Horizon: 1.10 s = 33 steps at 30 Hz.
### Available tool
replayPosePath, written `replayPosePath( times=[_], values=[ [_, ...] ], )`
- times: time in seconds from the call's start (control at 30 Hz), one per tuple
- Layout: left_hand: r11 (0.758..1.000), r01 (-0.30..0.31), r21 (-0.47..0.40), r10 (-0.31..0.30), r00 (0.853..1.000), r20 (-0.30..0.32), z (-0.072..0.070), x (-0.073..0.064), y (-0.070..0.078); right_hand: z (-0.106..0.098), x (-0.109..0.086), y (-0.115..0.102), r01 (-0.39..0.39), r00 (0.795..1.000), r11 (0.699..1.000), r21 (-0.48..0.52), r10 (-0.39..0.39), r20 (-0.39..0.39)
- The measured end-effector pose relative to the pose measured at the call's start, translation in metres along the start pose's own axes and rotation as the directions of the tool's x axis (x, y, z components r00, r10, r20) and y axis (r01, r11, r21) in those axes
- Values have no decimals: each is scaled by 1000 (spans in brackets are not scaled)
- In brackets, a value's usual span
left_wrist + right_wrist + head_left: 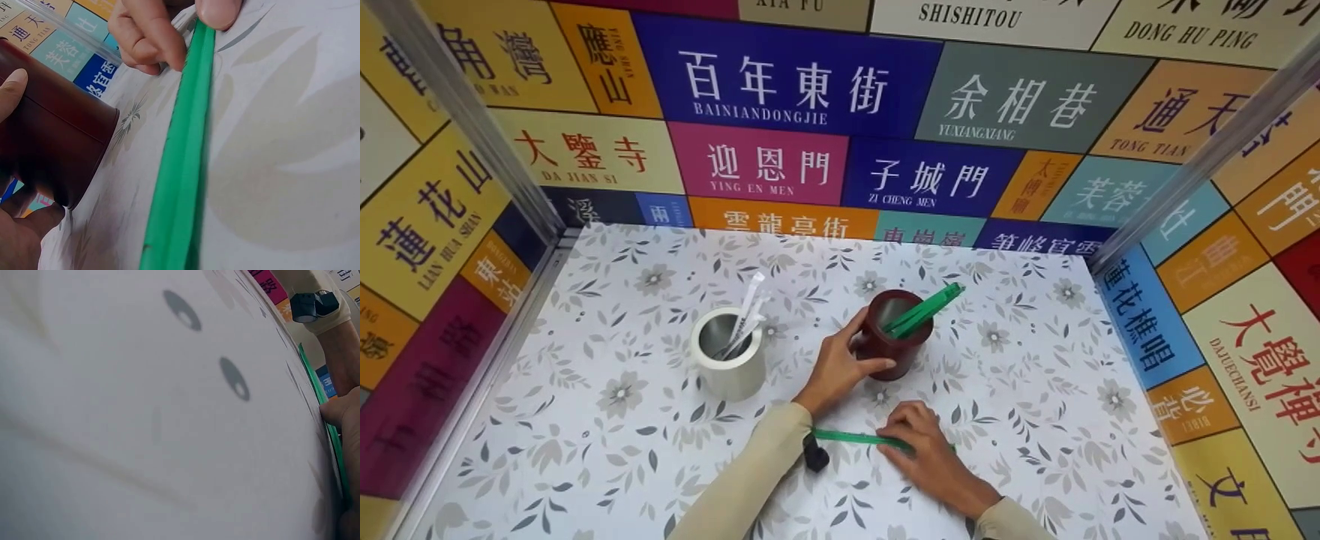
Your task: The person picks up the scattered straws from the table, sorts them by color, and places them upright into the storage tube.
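Note:
My left hand grips the side of a dark red-brown cylindrical cup, thumb in front and fingers round the far side. Several green wrapped straws lean out of that cup to the right. In front of it, a long green wrapped straw lies across the tabletop. My right hand pinches this straw near its right end, with the fingers close to the table. In the left wrist view the straw's wrapper shows a lengthwise fold. Its left end in the head view is hidden by my left wrist.
To the left stands a cream-white cup holding several clear-wrapped straws. A white tablecloth with grey flowers covers the table. Panels with coloured signs enclose the back and sides. A small black camera sits on my left wrist.

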<state>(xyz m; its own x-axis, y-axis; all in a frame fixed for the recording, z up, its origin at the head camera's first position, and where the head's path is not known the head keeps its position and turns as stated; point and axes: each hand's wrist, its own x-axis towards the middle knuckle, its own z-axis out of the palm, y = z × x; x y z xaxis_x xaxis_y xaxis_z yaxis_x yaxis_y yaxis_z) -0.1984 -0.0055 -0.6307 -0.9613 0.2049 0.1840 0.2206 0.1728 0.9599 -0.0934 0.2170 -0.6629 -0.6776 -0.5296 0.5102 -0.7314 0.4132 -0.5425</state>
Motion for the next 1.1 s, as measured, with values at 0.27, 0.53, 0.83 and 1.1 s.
replayPosePath(
  times=[0.27,0.53,0.83,1.1],
  values=[
    [1000,-4,3,4,1000,12,2,1,2,-7,0,-7,-1,999,999,-50,3,35],
    [1000,12,-15,-12,1000,11,2,0,4,-44,2,3,1,1000,995,-97,-2,-15],
    [1000,-10,-12,10,1000,8,1,0,4,-86,28,-4,-76,977,997,18,78,-198],
    [999,-2,-33,2,1000,10,1,1,2,-121,73,-32,-227,919,951,211,281,-276]
  ],
)
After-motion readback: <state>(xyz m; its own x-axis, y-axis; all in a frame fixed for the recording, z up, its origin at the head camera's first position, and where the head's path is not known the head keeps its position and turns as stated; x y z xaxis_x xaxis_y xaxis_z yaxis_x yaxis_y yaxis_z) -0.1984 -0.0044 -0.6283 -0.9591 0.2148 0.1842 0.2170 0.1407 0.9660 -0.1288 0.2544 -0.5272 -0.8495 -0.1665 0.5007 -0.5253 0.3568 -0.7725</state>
